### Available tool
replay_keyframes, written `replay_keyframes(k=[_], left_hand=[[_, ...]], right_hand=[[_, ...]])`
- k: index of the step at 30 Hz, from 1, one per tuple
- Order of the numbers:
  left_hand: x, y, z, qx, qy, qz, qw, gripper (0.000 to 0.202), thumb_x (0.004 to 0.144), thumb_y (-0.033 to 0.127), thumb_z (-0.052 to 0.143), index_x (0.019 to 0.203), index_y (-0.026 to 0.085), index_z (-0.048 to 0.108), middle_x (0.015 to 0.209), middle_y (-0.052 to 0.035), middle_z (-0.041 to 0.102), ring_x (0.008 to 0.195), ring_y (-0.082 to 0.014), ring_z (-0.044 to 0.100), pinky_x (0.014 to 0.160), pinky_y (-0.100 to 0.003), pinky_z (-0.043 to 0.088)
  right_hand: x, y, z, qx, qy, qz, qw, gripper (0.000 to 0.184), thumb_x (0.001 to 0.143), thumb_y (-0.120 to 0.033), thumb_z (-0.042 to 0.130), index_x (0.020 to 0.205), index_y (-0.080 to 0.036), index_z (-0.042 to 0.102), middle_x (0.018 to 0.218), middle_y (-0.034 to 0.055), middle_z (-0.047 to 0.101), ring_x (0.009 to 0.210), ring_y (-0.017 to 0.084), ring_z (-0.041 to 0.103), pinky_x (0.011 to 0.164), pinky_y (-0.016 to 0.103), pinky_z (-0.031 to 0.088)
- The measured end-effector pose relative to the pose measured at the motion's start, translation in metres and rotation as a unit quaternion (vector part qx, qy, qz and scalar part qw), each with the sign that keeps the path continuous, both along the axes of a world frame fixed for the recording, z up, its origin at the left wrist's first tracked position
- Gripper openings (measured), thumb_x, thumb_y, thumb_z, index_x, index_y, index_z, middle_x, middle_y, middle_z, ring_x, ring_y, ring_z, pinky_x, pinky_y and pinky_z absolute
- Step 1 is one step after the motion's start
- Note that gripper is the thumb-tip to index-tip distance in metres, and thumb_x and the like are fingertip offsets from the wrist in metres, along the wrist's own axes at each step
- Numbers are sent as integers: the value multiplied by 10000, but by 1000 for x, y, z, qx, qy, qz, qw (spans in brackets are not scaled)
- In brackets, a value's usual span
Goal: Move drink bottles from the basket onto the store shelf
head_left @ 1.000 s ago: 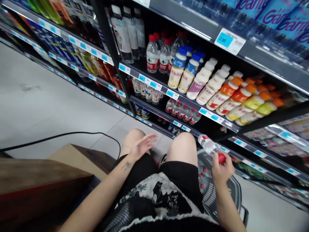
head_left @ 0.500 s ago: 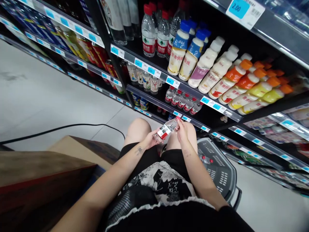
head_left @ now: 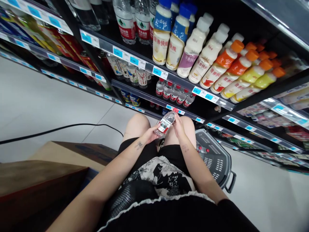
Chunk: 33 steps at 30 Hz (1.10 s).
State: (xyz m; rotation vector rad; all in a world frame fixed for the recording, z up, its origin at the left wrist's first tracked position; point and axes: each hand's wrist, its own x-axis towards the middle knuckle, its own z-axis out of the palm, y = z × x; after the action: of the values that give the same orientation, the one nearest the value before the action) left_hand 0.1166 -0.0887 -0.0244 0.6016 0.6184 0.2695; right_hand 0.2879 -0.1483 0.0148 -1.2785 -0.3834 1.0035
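Note:
Between my knees I hold a clear water bottle (head_left: 166,123) with a red cap and a red-and-white label, tilted with its cap up and to the right. My left hand (head_left: 151,133) is closed around the bottle's base. Near the neck, the fingers of my right hand (head_left: 179,127) grip the upper part, just below the cap. Beyond my knees, a row of small red-capped water bottles (head_left: 174,93) stands on a lower shelf. To my right, a grey basket (head_left: 213,158) holds a few red-capped bottles (head_left: 202,149).
Milk drink bottles (head_left: 202,61) with blue, white and orange caps line the shelf above, beside larger water bottles (head_left: 125,24). Price tags run along the shelf edge (head_left: 178,79). Cardboard boxes (head_left: 60,174) stand at my left, and a black cable (head_left: 60,129) crosses the floor.
My view has shifted, so the shelves appear further left and slightly higher. The bottle stays in both hands, turned a little, its label now at a slightly different angle.

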Motion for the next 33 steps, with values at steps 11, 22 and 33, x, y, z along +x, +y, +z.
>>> replay_keyframes(k=[11, 22, 33], left_hand=[[5, -6, 9, 77, 37, -20, 996, 476, 673, 437, 903, 1000, 128, 748, 968, -135, 792, 859, -245, 716, 840, -380, 564], [-1, -32, 17, 433, 238, 107, 863, 711, 575, 347, 943, 1182, 225, 595, 1212, -90, 693, 1136, -301, 629, 1046, -442, 486], [-15, -35, 16, 415, 163, 99, 890, 670, 594, 498, 920, 1114, 170, 654, 1058, -84, 694, 985, -281, 649, 945, -421, 512]], right_hand=[[12, -11, -1, 12, 3, -13, 1000, 470, 734, -586, 781, 996, -198, 744, 979, 38, 764, 955, 214, 685, 818, 302, 549], [2, -16, 4, -8, -43, 16, 999, 368, 683, -440, 880, 926, -178, 793, 966, 56, 796, 927, 216, 708, 876, 323, 545], [1, -30, 8, 45, -14, 48, 998, 396, 718, -479, 868, 981, -191, 799, 974, 42, 793, 912, 204, 717, 900, 320, 556]])
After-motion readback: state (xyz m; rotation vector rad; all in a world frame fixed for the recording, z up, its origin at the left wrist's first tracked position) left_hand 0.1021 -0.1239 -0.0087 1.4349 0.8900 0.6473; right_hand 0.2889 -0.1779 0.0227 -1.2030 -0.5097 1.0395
